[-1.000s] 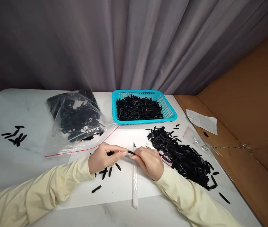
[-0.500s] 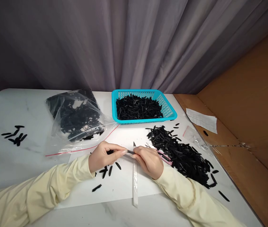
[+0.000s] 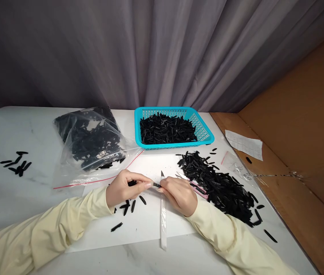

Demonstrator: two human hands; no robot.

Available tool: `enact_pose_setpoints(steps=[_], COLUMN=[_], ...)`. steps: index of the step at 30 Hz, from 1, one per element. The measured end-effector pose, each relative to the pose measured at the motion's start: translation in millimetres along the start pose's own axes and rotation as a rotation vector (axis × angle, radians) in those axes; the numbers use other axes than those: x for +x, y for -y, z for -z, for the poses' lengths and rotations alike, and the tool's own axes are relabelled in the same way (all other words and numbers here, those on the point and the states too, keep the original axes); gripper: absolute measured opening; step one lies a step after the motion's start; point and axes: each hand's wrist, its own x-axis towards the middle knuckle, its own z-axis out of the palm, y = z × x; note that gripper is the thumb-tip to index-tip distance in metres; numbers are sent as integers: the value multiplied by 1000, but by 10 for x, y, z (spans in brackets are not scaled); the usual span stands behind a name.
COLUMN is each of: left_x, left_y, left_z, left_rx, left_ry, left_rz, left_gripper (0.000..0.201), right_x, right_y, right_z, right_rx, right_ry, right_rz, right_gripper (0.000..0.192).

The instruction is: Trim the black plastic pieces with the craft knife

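Observation:
My left hand (image 3: 126,189) and my right hand (image 3: 179,194) meet over a white sheet (image 3: 144,225), pinching one small black strip (image 3: 156,185) between their fingertips. More black pieces show inside my left fist. A white craft knife (image 3: 163,217) lies on the sheet right under my right hand, blade pointing away. A few loose black strips (image 3: 129,207) lie beneath my left hand. A big heap of black strips (image 3: 221,187) spreads just right of my right hand, with pink-handled scissors (image 3: 196,189) at its edge.
A teal basket (image 3: 204,131) holding black strips stands at the back centre. A clear zip bag (image 3: 90,143) of black strips lies at the back left. Several strips (image 3: 17,166) lie at the far left. Brown cardboard (image 3: 293,152) with a paper slip (image 3: 244,144) borders the right.
Both hands stay together on the small strip; only slight finger shifts and a small camera drift show.

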Motion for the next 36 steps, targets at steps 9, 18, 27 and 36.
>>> enact_pose_setpoints(steps=[9,18,27,36], left_x=[5,-2,-4,18], left_y=[-26,-2,-23,-17], left_z=[24,36,31,15], left_rx=[-102,-139,-134,-121], left_ry=[56,81,80,57], left_rz=[92,89,76,105], left_gripper=[29,29,22,30], right_x=[-9,-21,-25,-29], right_y=[0,-8,-9,-7], right_z=[4,-4,-4,-4], right_rx=[-4,29,62,84], right_ry=[19,12,-3,-17], right_rz=[18,17,26,29], right_gripper=[27,25,20,19])
